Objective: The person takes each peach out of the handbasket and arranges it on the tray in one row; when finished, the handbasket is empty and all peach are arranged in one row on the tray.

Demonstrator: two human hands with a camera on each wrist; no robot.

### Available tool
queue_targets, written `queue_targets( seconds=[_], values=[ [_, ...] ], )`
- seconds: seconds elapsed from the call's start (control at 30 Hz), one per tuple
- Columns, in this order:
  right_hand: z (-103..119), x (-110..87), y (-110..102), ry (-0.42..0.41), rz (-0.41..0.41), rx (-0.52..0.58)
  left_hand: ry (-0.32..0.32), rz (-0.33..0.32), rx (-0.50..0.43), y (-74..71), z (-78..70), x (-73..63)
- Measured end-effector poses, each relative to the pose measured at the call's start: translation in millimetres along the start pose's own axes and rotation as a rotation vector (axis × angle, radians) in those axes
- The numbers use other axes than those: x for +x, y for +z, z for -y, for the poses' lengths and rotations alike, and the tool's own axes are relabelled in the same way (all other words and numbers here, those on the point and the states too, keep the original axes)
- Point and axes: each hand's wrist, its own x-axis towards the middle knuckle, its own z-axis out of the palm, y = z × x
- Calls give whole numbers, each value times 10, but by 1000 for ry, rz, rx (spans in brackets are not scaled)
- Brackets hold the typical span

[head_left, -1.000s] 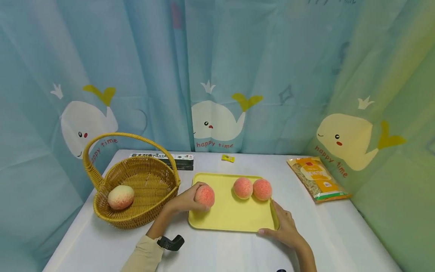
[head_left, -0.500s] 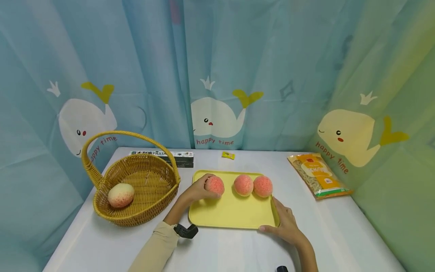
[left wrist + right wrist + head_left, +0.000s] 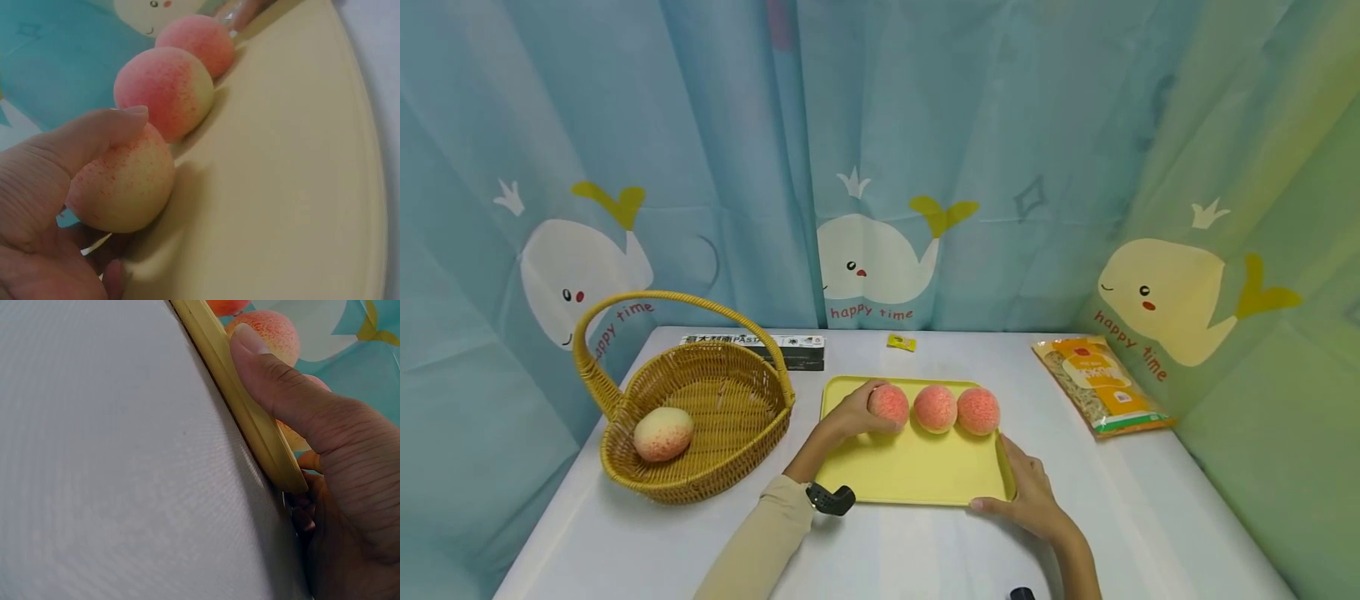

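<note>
My left hand (image 3: pixel 852 415) grips a pink-and-cream peach (image 3: pixel 891 405) at the back left of a yellow tray (image 3: pixel 917 475). In the left wrist view, the thumb lies over the top of this peach (image 3: pixel 128 184). Beside it on the tray stand a middle peach (image 3: pixel 936 409) and a right-hand peach (image 3: pixel 978 412), so the three form a row along the back. My right hand (image 3: pixel 1032 496) holds the tray's near right corner, with its thumb on the front rim, as the right wrist view shows; its other fingers are partly hidden behind the rim.
A wicker basket (image 3: pixel 696 482) with a tall handle stands at the left, with one paler peach (image 3: pixel 663 433) inside. Behind it lies a pasta box (image 3: pixel 805 354). A small yellow packet (image 3: pixel 901 342) is at the back, and an orange food bag (image 3: pixel 1101 387) at the right.
My left hand has carried its peach rightward across the tray, up beside the other two. The right hand stays on the tray corner.
</note>
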Motion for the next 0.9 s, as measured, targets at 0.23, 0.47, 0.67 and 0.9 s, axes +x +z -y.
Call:
queue_targets(
  seconds=[0.23, 0.47, 0.67, 0.9],
  values=[
    [9, 8, -2, -11, -3, 14, 17, -26, 10, 67, 23, 60],
    [-5, -1, -10, -26, -7, 14, 19, -33, 35, 112, 36, 120],
    [-25, -1, -3, -53, -24, 25, 35, -9, 13, 105, 52, 127],
    [-53, 4, 26, -92, -44, 17, 23, 43, -22, 67, 66, 116]
  ],
)
